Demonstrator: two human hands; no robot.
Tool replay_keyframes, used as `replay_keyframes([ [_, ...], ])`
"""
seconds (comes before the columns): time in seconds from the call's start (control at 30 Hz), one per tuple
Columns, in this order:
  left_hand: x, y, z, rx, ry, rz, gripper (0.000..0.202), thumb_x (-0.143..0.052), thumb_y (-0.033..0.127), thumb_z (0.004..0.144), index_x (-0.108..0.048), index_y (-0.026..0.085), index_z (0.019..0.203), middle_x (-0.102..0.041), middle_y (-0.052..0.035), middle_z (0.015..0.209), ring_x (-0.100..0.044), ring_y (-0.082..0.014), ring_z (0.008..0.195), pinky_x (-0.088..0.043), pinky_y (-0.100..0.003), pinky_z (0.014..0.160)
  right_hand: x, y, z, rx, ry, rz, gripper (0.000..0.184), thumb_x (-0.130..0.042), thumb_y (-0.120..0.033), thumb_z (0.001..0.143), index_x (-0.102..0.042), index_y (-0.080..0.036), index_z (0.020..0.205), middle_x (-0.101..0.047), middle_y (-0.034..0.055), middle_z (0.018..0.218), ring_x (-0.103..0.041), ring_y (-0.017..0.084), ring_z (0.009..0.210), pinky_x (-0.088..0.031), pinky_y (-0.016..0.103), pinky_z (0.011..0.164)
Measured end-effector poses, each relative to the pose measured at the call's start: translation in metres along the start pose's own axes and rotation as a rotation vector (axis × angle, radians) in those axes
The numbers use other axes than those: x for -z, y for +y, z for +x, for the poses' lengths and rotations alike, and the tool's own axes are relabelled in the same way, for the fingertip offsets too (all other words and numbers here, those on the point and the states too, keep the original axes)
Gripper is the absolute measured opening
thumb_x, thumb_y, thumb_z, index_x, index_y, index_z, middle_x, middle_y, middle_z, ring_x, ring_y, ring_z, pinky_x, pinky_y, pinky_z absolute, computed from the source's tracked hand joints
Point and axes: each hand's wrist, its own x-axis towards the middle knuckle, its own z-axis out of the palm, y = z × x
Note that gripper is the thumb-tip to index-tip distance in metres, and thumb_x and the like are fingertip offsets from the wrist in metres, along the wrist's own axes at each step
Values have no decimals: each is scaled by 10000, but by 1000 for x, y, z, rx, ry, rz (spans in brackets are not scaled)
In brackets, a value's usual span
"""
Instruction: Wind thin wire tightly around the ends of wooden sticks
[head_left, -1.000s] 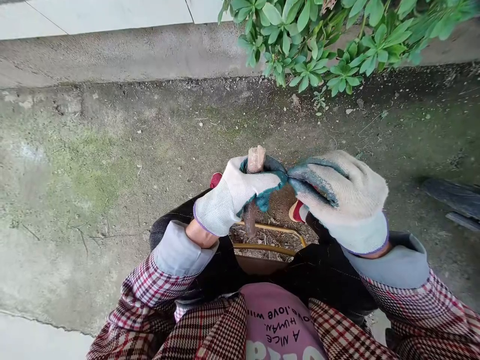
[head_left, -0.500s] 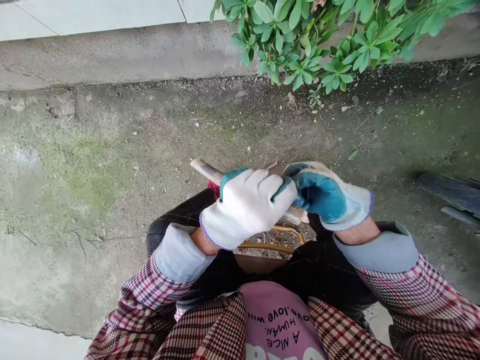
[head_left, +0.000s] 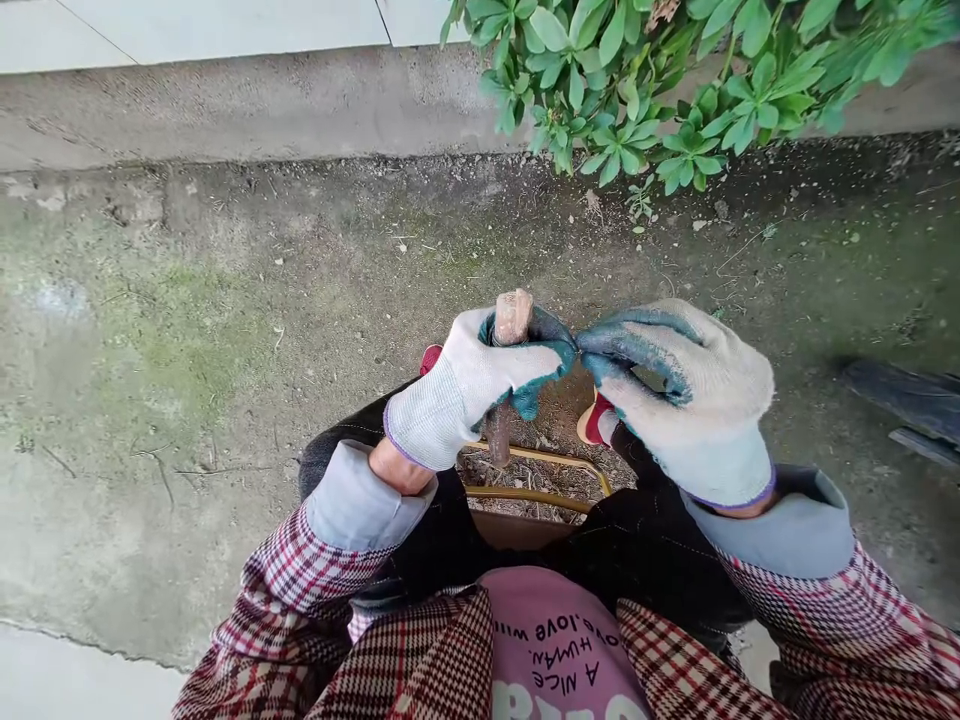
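Both hands wear white knitted gloves with blue-green coated palms. My left hand (head_left: 487, 375) is closed around a short, thick wooden stick (head_left: 513, 318). Its pale, blocky end sticks up above the fingers, the darker end shows below, and the middle is hidden by the glove. My right hand (head_left: 679, 385) is closed in a pinch, thumb and fingertips together. Those fingertips meet the thumb and fingertips of my left hand. Whatever lies between them is too small to make out.
Below the hands, a yellow metal tube frame (head_left: 536, 493) stands between my knees over ground strewn with dry bits. Red shoes (head_left: 595, 418) show beside it. A leafy green bush (head_left: 622, 90) grows along the low concrete wall base (head_left: 300, 105). A dark object (head_left: 904, 395) lies at right.
The stick has turned from lying crosswise to nearly upright in my left hand. My right hand has shifted right and turned its back upward, now touching the left only at the fingertips.
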Motion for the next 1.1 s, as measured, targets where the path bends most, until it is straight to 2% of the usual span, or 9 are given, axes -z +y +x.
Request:
replay_keyframes([
  [0.27,-3,3,-3,-65,36,111,107,-703,227,696,-718,161,779,-637,16,649,-605,-137,590,-520,-262,548,1,-3,3,52,-41,-101,112,-680,-253,920,-766,-236,991,-774,61,971,-729,266,873,-578,383,731],
  [0.43,-8,6,-14,-324,132,428,37,-723,193,762,-713,175,793,-708,-3,755,-643,-154,689,-528,-276,630,1,-8,7,-77,-148,19,93,-623,-230,866,-713,-250,852,-731,60,898,-695,268,849,-560,398,740],
  [0.6,-7,1,-22,-720,77,949,107,-656,242,922,-741,188,957,-733,-44,814,-671,-194,721,-511,-330,664,-11,-1,6,-417,-243,544,134,-619,-239,855,-633,-235,721,-635,5,685,-613,190,652,-509,324,613],
  [0.67,-7,-3,-21,-922,35,1190,168,-574,218,991,-733,191,942,-701,-60,769,-673,-214,738,-495,-346,661,-21,5,3,-598,-297,833,213,-610,-275,850,-572,-238,643,-567,-19,586,-540,156,528,-444,286,486],
  [0.73,-8,-5,-20,-999,0,1303,232,-517,157,1015,-717,197,904,-661,-50,716,-662,-207,723,-487,-336,657,-28,10,1,-744,-330,1050,284,-619,-333,835,-508,-247,588,-500,-37,517,-457,135,434,-370,268,393],
  [0.83,-7,-4,-17,-862,23,1150,146,-590,195,970,-716,202,897,-687,-47,751,-660,-202,718,-504,-336,658,-27,9,-1,-806,-363,1087,331,-663,-410,884,-542,-244,624,-502,-45,511,-454,131,407,-370,268,374],
  [0.9,-5,-1,-15,-652,97,877,66,-664,230,896,-723,204,889,-723,-40,796,-666,-194,716,-523,-327,651,-19,4,0,-724,-267,931,255,-697,-394,923,-646,-229,736,-605,-25,603,-554,146,485,-456,279,446],
  [1.0,-2,5,-8,-298,111,446,63,-685,218,791,-718,181,829,-696,-9,722,-638,-158,629,-527,-291,589,-7,-4,2,-462,-41,565,30,-742,-261,910,-765,-250,927,-754,19,860,-707,196,748,-578,331,665],
  [1.1,-1,6,-2,-89,25,175,143,-710,259,718,-726,159,820,-651,2,656,-610,-147,571,-520,-274,529,-2,-5,1,-151,18,208,174,-741,-207,900,-803,-288,1041,-792,25,1030,-747,231,916,-602,367,797],
])
